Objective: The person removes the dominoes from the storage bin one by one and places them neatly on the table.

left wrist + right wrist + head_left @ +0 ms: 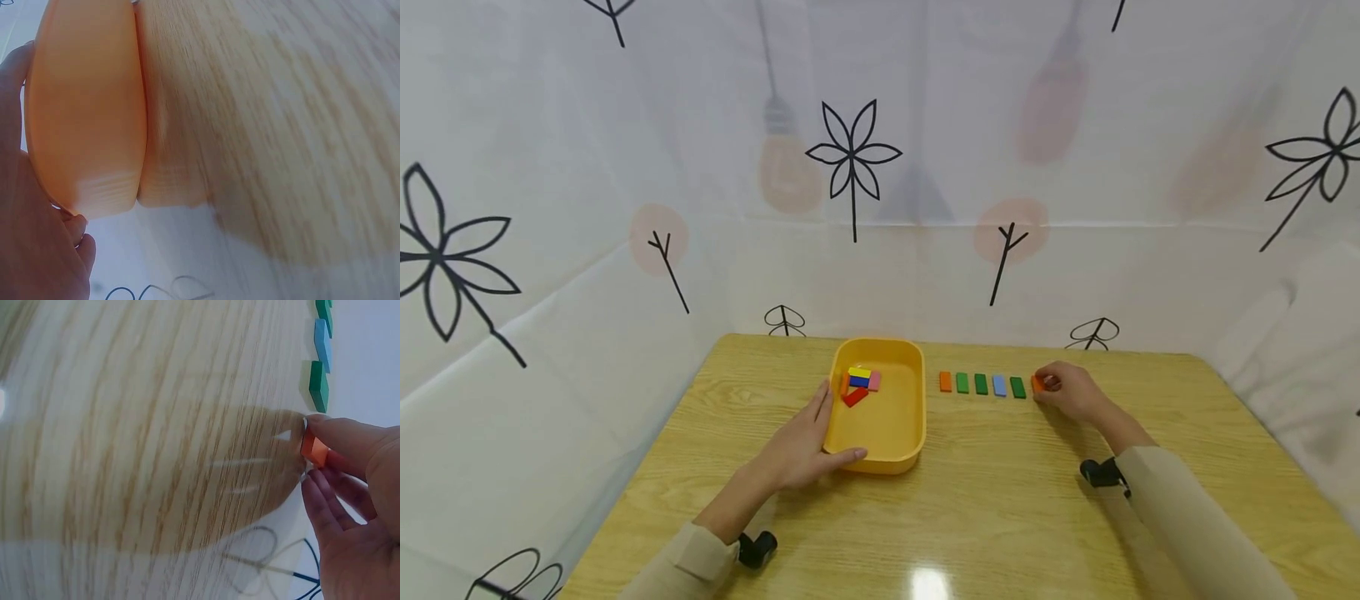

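Note:
My right hand [1071, 392] pinches an orange block [314, 449] between thumb and fingers, at the right end of a row of small flat blocks on the table. Nearest to it in the row lies a green block [1018, 387], then a light blue block [999, 385]. On the other side, my left hand [797, 446] grips a yellow plastic tray [917, 417] at its near left corner, thumb across the front rim and fingers along the left side. Inside the tray lie a red block [855, 397], a pink block [874, 381], and yellow, blue and orange ones.
Two more green blocks and an orange block [945, 382] make up the row's left part, just right of the tray. The wooden table [985, 492] ends at a white patterned cloth [925, 275] behind. A black wrist camera [1101, 473] sits at the right sleeve.

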A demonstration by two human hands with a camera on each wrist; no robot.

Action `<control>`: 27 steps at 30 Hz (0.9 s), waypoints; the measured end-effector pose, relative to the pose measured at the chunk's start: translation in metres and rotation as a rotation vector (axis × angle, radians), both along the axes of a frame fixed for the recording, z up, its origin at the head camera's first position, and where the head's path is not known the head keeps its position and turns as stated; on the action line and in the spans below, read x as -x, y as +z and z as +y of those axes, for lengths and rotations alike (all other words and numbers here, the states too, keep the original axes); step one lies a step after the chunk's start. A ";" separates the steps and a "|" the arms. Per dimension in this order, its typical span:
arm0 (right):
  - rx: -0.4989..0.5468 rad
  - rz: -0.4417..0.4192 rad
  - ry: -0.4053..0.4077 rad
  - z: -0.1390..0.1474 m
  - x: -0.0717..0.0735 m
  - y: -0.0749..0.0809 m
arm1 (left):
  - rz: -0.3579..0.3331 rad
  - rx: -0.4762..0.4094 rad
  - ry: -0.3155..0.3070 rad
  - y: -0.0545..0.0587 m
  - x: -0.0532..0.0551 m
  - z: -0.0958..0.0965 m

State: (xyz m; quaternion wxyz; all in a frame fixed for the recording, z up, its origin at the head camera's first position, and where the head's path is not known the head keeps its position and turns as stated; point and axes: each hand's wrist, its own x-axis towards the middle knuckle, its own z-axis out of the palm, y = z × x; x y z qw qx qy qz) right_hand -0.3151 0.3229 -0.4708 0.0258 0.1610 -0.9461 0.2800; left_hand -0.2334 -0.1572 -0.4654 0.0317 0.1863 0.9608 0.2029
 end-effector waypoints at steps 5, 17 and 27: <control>-0.005 -0.010 0.014 0.001 0.000 0.003 | 0.003 0.004 0.000 0.003 0.000 0.000; -0.013 -0.009 0.030 0.006 -0.003 0.001 | -0.002 -0.001 0.003 0.000 -0.001 0.001; -0.029 0.016 0.041 0.012 -0.017 0.011 | -0.002 -0.002 0.005 0.002 -0.002 0.001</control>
